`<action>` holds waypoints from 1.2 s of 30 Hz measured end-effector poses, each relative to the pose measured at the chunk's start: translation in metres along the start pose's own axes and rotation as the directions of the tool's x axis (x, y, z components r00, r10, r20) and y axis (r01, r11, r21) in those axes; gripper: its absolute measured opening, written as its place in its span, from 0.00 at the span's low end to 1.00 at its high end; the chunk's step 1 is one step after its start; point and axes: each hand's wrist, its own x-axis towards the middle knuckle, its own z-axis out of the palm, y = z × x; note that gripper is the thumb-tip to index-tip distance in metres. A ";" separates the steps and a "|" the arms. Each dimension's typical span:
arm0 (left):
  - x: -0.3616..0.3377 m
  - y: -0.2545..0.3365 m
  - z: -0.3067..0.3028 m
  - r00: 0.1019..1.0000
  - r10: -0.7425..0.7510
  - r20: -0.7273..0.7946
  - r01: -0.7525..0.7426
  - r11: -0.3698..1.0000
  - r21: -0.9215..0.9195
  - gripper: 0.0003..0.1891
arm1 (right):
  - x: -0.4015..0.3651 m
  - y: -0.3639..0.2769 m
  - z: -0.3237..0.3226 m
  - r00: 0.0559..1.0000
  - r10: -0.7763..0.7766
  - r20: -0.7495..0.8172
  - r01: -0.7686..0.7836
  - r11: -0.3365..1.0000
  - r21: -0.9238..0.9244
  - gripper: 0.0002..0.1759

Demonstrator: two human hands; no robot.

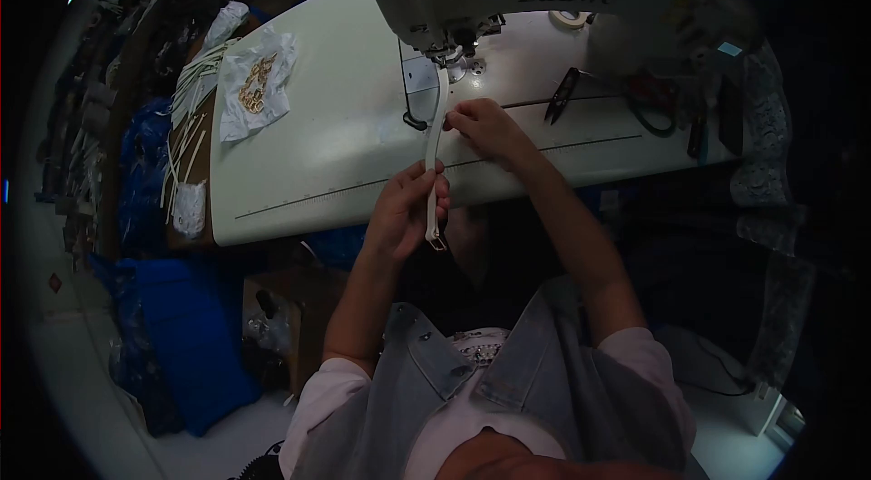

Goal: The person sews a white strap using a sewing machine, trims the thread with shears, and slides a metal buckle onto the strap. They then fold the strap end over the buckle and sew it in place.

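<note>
A narrow white strap (pixel 435 137) runs from under the presser foot of the sewing machine (pixel 435 13) toward my body. My left hand (pixel 406 206) is closed around its lower part. Below that hand the strap ends in a small gold-coloured metal buckle (pixel 437 242), past the table's front edge. Higher up, my right hand (pixel 485 131) has its thumb and forefinger pinched at the strap's right edge, just in front of the machine. The strap's far end is hidden under the foot.
On the left of the white table (pixel 336 108) lies a plastic bag of gold-coloured metal pieces (pixel 257 85), with white strips (pixel 186 131) beyond it. Thread snips (pixel 562 96), large scissors (pixel 655 103) and a tape roll (pixel 569 19) lie right. A cardboard box (pixel 299 298) stands below.
</note>
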 end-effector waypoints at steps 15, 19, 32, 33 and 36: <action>0.003 -0.042 -0.022 0.991 -0.043 -0.124 0.085 0.928 0.363 0.09 | -0.017 0.009 -0.025 0.875 -0.481 -0.062 0.340 0.699 -0.629 0.07; 0.001 -0.046 -0.018 0.988 -0.077 -0.137 0.125 0.911 0.393 0.09 | -0.023 -0.001 -0.035 0.919 -0.394 0.023 0.279 0.607 -0.744 0.06; 0.008 0.018 -0.035 0.828 -0.479 0.291 -0.254 0.143 0.957 0.12 | -0.025 0.000 -0.036 0.707 -0.521 0.478 0.651 0.216 -0.728 0.19; 0.021 0.041 -0.030 0.851 -0.442 0.285 -0.197 0.236 0.952 0.11 | -0.024 0.001 -0.037 0.698 -0.512 0.501 0.666 0.209 -0.716 0.17; 0.065 0.070 -0.017 0.970 -0.019 0.242 -0.239 0.101 0.966 0.09 | -0.019 -0.013 -0.033 0.687 -0.523 0.505 0.657 0.149 -0.739 0.12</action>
